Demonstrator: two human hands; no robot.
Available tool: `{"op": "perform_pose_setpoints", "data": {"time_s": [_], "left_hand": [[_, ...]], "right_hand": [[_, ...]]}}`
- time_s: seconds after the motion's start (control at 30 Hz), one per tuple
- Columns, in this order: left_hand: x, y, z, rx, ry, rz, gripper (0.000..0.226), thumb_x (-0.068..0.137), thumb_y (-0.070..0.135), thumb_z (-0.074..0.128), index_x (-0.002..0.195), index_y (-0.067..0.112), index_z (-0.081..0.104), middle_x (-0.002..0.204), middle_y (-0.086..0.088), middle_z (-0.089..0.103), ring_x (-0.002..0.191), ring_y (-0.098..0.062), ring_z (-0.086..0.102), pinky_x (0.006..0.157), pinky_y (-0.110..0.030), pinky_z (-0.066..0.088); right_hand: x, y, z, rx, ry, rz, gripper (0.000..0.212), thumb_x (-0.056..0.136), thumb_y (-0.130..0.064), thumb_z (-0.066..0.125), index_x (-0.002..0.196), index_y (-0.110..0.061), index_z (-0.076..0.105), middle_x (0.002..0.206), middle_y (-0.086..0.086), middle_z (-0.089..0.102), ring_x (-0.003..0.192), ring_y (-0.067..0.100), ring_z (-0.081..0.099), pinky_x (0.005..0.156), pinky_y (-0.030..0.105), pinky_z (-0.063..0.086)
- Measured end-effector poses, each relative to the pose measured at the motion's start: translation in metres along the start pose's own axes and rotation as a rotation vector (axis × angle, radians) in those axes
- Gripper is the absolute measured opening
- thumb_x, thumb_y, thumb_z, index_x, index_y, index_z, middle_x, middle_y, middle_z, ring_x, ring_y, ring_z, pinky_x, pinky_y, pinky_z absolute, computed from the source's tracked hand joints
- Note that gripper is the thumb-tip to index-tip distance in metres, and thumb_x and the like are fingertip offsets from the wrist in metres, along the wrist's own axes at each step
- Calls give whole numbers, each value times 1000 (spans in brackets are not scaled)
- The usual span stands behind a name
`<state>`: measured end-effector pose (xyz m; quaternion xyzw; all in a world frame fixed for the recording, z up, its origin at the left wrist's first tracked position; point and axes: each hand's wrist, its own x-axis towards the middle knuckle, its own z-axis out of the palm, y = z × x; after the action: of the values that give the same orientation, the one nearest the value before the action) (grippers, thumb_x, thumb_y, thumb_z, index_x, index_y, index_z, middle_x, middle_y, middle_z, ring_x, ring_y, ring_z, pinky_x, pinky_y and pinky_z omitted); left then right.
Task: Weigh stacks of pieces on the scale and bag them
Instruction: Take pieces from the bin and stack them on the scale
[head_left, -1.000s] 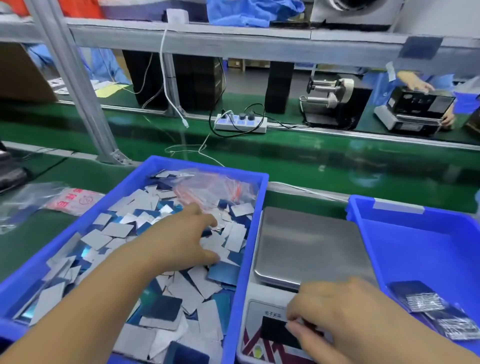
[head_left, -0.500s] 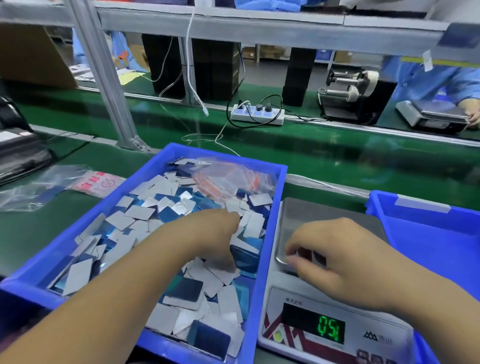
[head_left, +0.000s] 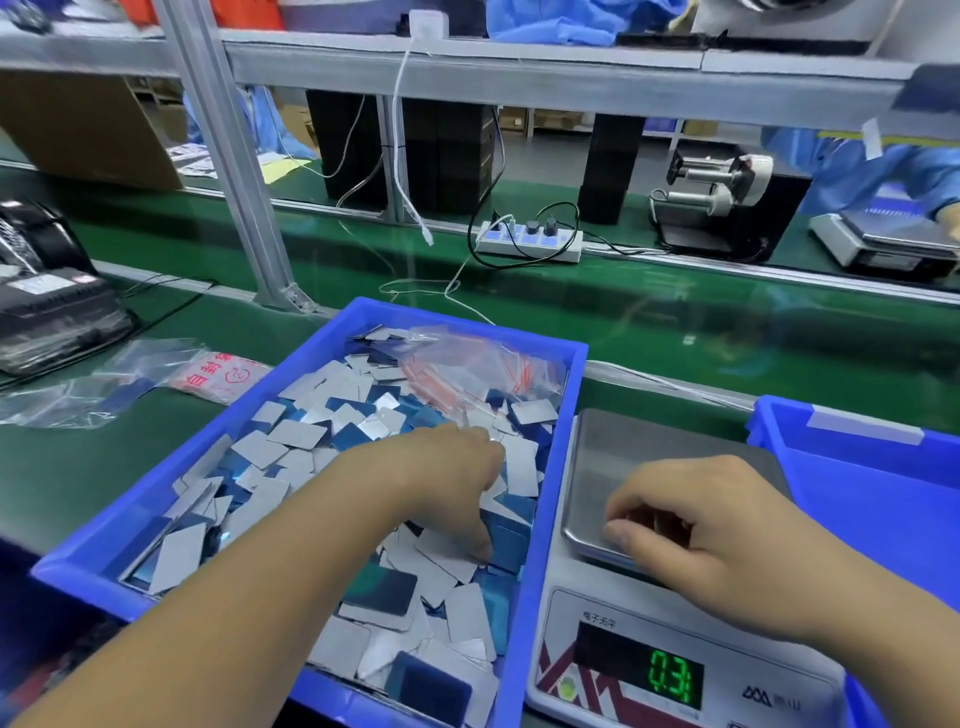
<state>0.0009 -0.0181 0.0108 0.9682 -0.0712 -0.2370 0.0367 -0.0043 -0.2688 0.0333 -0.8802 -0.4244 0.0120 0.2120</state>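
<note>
At the left of the frame, clear plastic bags (head_left: 98, 387) lie on the green table (head_left: 62, 467). At centre, a blue tray (head_left: 540, 519) holds loose grey and blue pieces (head_left: 291, 441). The left hand (head_left: 447, 483) reaches into them, fingers curled downward; whether they grip a piece cannot be determined. To the right, the scale (head_left: 649, 457) displays 0.31. The right hand (head_left: 727, 540) rests over the pan's near edge, fingers curled; any contents are hidden.

A white power strip (head_left: 530, 240) with black plugs sits at upper centre on the green counter (head_left: 675, 332). A tape dispenser (head_left: 719, 179) stands to its right; a black machine (head_left: 47, 291) fills the left edge.
</note>
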Motion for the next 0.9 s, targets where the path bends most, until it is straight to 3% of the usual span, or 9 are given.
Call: {"op": "perform_pose_setpoints", "data": {"time_s": [0.1,0.23,0.37,0.43,0.57,0.73,0.9], "left_hand": [[-1,-6,-9,-82,1,19,48,71,47,84,98,31,48,93,14,47,78,-6,47,61,-29,39],[-7,-15,-19,-95,-45,27,47,73,37,85,110,38,56,86,16,51,73,-2,50,60,-27,38],[-8,-14,-13,20,-94,32,48,75,39,83,119,33,64,106,12,60,93,-13,60,81,-33,53],[-7,-13,-10,0,-95,61,43,75,38,84,113,33,64,107,10,62,95,-16,61,81,-33,54],[-6,-15,-13,-78,-99,75,34,75,42,84,92,37,56,91,12,60,84,-14,60,67,-29,48],[-6,-18,-15,-29,-114,62,33,77,47,80,92,31,55,91,10,59,76,-12,56,61,-29,39],[-8,-29,-16,-78,12,67,28,82,38,75,86,29,49,87,10,56,74,-11,52,62,-32,38]], "right_hand": [[0,1,0,17,7,0,16,87,-43,51,80,-34,63,73,-19,60,70,3,57,61,13,41],[1,4,-1,38,25,5,13,87,-39,54,80,-33,63,74,-19,60,71,4,58,61,13,41],[1,7,0,65,40,7,14,87,-38,55,80,-32,64,72,-17,62,70,6,59,60,15,43],[1,7,1,77,46,9,13,87,-38,55,79,-32,65,72,-17,62,70,7,59,60,16,43],[1,7,0,86,53,18,11,88,-34,59,79,-31,65,72,-17,62,71,7,60,61,18,44],[-1,6,-2,74,67,30,14,89,-22,66,77,-30,66,70,-17,63,71,9,59,61,17,43],[-1,6,-3,104,89,48,14,88,-19,67,77,-28,68,70,-18,64,70,7,60,60,12,41]]}}
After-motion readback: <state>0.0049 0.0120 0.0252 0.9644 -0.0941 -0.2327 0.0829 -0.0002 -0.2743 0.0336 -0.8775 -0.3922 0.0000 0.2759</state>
